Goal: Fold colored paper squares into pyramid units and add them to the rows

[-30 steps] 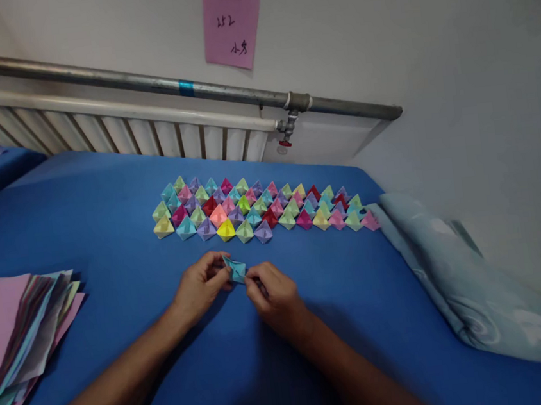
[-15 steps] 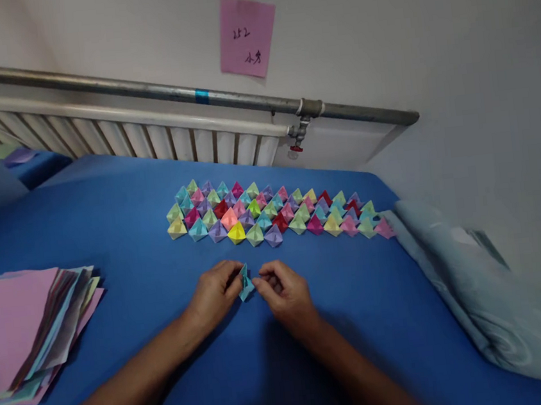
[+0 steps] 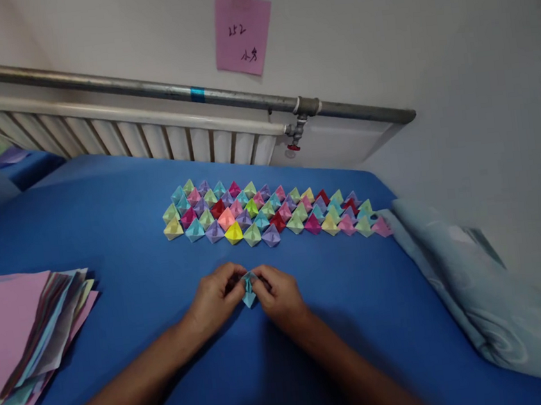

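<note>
On the wall (image 3: 340,34), a pink note (image 3: 243,32) reads "252". Above the blue surface (image 3: 198,390), left hand (image 3: 215,297) and right hand (image 3: 279,294) both grip one folded paper (image 3: 249,297).

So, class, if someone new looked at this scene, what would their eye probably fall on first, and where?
Probably the rows of colourful folded papers, spread across the middle of the blue surface. Next, just nearer the viewer, the left hand and right hand pinching a light-blue folded paper; then the pink note on the wall.
</note>
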A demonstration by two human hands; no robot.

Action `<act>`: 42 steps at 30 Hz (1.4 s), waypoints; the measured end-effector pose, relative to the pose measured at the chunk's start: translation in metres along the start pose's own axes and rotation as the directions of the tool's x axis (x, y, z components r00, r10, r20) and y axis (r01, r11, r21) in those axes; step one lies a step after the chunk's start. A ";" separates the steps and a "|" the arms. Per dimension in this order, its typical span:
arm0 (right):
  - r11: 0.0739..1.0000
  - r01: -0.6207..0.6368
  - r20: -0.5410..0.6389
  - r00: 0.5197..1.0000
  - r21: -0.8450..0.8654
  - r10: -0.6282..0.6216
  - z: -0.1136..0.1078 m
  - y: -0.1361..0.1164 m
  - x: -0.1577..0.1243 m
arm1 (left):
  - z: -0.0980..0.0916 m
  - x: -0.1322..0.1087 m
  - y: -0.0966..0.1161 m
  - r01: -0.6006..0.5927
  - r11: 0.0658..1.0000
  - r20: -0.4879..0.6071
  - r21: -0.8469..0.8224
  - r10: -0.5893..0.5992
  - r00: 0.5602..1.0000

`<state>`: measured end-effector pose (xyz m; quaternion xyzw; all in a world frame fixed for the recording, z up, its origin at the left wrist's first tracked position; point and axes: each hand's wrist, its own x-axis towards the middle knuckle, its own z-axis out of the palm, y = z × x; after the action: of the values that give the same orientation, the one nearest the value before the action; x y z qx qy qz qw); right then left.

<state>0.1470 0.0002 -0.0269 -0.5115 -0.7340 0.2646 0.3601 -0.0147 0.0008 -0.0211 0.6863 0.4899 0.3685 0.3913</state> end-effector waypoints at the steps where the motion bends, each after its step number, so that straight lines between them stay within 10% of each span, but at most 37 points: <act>1: 1.000 0.009 -0.001 1.000 0.003 -0.009 0.000 0.000 0.000 | 0.000 0.000 0.000 0.020 1.000 0.000 -0.008 -0.020 1.000; 13: 0.997 0.069 0.007 0.998 -0.029 -0.069 0.004 -0.002 -0.002 | -0.001 0.001 0.002 0.070 0.998 -0.024 0.000 -0.070 0.997; 19: 0.913 -0.201 0.058 0.979 0.356 0.194 -0.003 -0.001 0.002 | -0.001 0.004 -0.001 0.113 0.979 -0.130 -0.169 -0.136 0.982; 29: 0.942 -0.127 -0.030 0.989 0.309 0.143 -0.001 -0.013 -0.014 | -0.002 0.008 0.005 0.326 0.789 -0.100 -0.521 -0.436 0.894; 42: 0.811 -0.290 0.060 0.951 0.508 0.303 -0.009 -0.007 -0.004 | -0.006 0.003 0.018 0.424 0.762 0.070 -0.490 -0.450 0.890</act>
<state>0.1516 -0.0055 -0.0173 -0.5088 -0.5444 0.4963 0.4455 -0.0124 0.0007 -0.0019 0.4208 0.5358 0.3971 0.6150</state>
